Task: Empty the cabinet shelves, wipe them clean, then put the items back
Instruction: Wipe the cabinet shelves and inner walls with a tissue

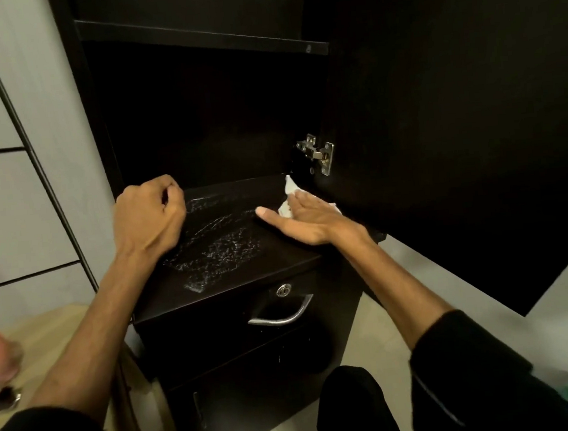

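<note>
Black laminate shelf (233,281) is emptied and mid-wipe: wet streaks (216,245) cover the left and centre. Right hand (305,218) lies flat, fingers straight, pressing a white cloth (289,194) into the back right corner by the door hinge (318,154). Left hand (149,220) is curled loosely, holding nothing, over the shelf's left edge. Next, probably: sweep toward the front lip. Open door (455,114) crowds the right; room is leftward.
</note>
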